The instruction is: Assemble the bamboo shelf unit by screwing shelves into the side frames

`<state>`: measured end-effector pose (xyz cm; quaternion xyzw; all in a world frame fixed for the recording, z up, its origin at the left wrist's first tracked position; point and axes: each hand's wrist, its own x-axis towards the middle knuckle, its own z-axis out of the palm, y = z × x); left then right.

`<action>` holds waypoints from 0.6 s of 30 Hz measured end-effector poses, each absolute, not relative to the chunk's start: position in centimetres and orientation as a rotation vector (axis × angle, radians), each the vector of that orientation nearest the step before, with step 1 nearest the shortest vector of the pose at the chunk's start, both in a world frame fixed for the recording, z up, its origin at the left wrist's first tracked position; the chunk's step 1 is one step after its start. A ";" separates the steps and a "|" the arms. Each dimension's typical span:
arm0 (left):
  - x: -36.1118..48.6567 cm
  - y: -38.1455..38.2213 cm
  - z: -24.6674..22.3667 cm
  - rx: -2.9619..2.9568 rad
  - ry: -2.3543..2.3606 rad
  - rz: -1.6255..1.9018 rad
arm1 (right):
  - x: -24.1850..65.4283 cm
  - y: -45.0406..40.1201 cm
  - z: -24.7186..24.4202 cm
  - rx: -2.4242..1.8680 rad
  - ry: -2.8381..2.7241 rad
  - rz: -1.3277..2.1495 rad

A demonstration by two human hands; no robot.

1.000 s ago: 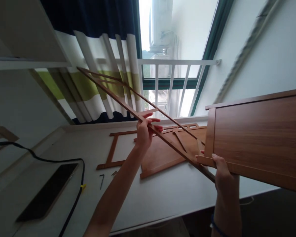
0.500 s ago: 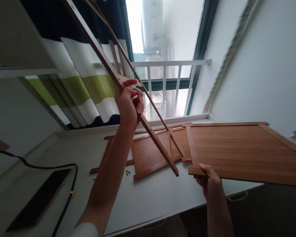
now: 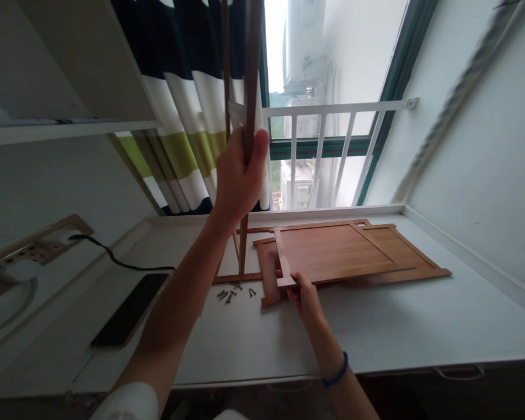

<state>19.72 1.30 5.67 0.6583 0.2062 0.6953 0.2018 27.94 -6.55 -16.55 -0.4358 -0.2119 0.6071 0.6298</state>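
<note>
My left hand (image 3: pixel 240 175) is closed around a long wooden frame (image 3: pixel 252 64), raised in front of the curtain and standing nearly upright. Its lower end comes down by the desk, behind my forearm. Lower down, my right hand (image 3: pixel 304 294) grips the near left corner of a brown wooden panel (image 3: pixel 328 254). That panel is held over another wooden panel (image 3: pixel 398 248) lying on the desk. Part of a thinner wooden frame (image 3: pixel 221 280) shows on the desk behind my left arm. Several screws (image 3: pixel 230 294) lie in a loose group left of the panels.
The white desk (image 3: pixel 376 332) runs under everything, up to the window (image 3: pixel 332 52) with its white railing (image 3: pixel 345 107). A phone (image 3: pixel 129 309) with a black cable (image 3: pixel 114 256) lies at left, near a socket strip (image 3: pixel 35 251). A shelf (image 3: pixel 70 131) overhangs at upper left.
The wooden frame in my left hand has swung from a diagonal slant to nearly upright. My right hand has brought its panel leftward and over the other panel. The view has shifted left.
</note>
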 end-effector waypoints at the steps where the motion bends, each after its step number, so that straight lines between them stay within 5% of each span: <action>1: 19.5 1.0 5.0 1.862 0.599 1.919 | 27.4 -6.3 -16.8 -1.005 -0.482 1.408; 18: 18.0 0.2 -3.8 2.308 0.931 1.380 | 27.3 -6.6 -17.9 -1.047 -0.377 1.691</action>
